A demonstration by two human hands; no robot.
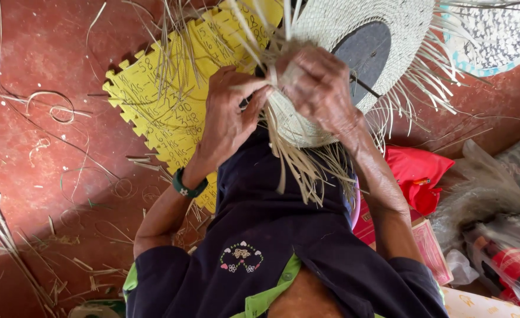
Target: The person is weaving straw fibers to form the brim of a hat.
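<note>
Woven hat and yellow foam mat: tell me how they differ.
The woven hat is pale straw, round, with loose strands fringing its edge; the foam mat is bright yellow, flat, with a toothed puzzle edge. The hat is held up at its edge by the left hand and right hand; the mat lies on the red floor, untouched. The mat bears handwriting; the hat has none. Both have straw strands across them.

Head camera, looking steeply down

One close view from the wearer's head, facing down over chest and forearms to the red concrete floor (pixel 48 176); no second view shares it.
</note>
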